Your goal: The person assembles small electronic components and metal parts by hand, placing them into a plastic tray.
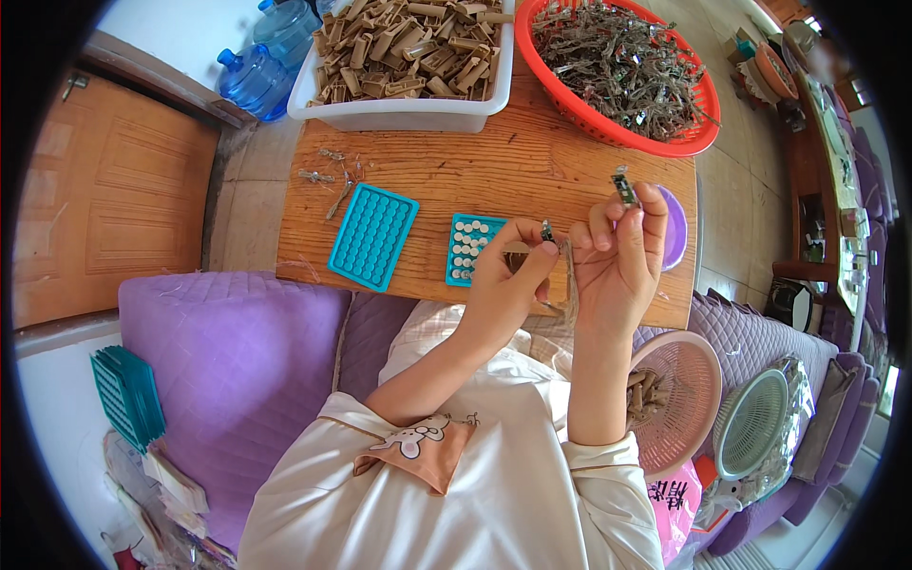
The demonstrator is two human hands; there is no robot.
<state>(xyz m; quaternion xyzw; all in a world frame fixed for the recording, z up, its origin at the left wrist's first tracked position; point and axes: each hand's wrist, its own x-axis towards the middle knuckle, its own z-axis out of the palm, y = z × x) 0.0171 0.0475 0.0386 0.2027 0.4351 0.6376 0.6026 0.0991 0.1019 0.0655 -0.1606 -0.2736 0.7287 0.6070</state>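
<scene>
In my right hand point(622, 252), raised over the table's near right part, a small green circuit board point(624, 188) is pinched between thumb and fingers. My left hand point(513, 275) is beside it, its thumb and forefinger closed on another small circuit board point(547, 231). Thin brownish wires point(571, 285) hang between the two hands; which board they belong to I cannot tell. Partly hidden behind my left hand lies a teal tray point(452, 249) with white round pieces in its pockets. A second teal tray point(373, 237), its round pockets bare, lies to the left.
A white bin point(408, 119) of tan plastic casings and a red basket point(698, 142) of wired circuit boards stand at the back. Loose wired pieces point(337, 180) lie at the table's left. A purple bowl point(675, 228) sits right. A pink basket point(698, 380) with tan pieces is beside me.
</scene>
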